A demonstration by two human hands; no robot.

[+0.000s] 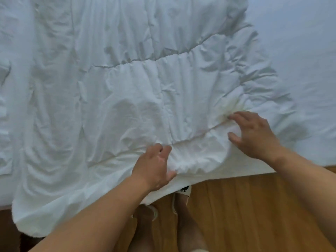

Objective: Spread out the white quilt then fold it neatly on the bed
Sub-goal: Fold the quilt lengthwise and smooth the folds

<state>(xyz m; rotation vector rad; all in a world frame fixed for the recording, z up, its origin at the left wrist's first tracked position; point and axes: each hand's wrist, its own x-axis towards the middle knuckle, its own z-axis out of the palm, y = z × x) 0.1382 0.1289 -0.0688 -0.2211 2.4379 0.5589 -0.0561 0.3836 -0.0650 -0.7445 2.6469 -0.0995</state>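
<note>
The white quilt (112,84) lies wrinkled across most of the bed (300,51), with stitched seams running over it. Its near edge hangs over the bed's front side toward the floor. My left hand (154,166) rests on the quilt at that near edge, fingers loosely bent, thumb against the fold. My right hand (254,135) lies on the quilt's near right corner with fingers spread, fingertips pressing into the bunched fabric. Neither hand plainly grips the cloth.
A pale blue-white sheet covers the bare right side of the bed. A wooden floor (245,206) runs below the bed's edge. My feet in slippers (181,195) stand on it, close against the bed.
</note>
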